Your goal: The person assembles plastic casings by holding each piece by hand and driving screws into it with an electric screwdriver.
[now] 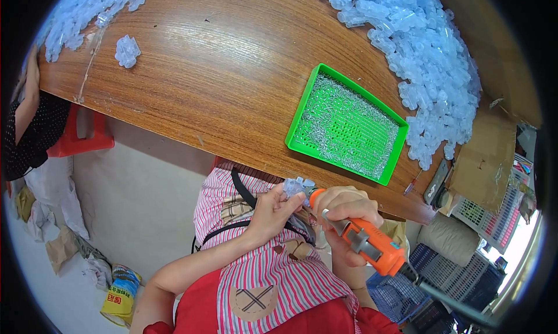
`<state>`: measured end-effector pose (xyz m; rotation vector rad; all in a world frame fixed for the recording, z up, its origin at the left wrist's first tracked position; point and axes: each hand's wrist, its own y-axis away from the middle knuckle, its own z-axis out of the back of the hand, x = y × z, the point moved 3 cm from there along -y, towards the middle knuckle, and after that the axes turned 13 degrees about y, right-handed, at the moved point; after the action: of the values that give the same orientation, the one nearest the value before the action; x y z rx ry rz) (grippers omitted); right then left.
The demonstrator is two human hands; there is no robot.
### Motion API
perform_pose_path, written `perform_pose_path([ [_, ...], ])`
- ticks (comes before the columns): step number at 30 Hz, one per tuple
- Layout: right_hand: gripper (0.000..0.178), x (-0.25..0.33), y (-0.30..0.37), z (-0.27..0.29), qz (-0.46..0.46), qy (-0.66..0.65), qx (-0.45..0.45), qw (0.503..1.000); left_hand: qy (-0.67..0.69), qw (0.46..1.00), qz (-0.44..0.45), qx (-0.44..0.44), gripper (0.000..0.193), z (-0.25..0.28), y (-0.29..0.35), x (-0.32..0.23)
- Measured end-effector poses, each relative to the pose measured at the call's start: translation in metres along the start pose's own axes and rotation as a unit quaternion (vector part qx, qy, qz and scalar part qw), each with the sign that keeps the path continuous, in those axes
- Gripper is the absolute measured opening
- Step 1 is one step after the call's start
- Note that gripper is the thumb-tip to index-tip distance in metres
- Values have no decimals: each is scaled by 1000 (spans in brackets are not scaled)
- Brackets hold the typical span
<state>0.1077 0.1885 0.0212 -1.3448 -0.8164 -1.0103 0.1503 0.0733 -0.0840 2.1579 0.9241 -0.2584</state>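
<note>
My left hand [272,211] pinches a translucent bluish plastic piece [295,186] just off the table's front edge, above my lap. My right hand [347,211] is wrapped round an orange electric screwdriver [376,251], its tip end pointing at the piece. Whether the bit touches the piece is hidden by the fingers. A cable [447,304] trails from the tool's back end toward the lower right. Just beyond my hands, a green tray [298,116] holds a layer of small silvery screws [325,104].
A big heap of clear plastic pieces [427,72] covers the table's [221,61] far right, with another heap [81,17] far left. One small clump [127,51] lies apart. A cardboard box [479,165] and crates stand right. Another person's arm [28,101] shows at left.
</note>
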Motion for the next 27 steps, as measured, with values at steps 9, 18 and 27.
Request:
perform_pose_path([
  [9, 65, 1, -1, -1, 12, -1, 25, 1000, -16, 1000, 3, 8, 19, -1, 1, -3],
  [18, 75, 5, -46, 64, 39, -78, -133, 987, 10, 994, 108, -12, 29, -1, 11, -15],
  [27, 67, -46, -51, 82, -45, -31, -168, 984, 35, 992, 122, -8, 28, 10, 13, -21],
])
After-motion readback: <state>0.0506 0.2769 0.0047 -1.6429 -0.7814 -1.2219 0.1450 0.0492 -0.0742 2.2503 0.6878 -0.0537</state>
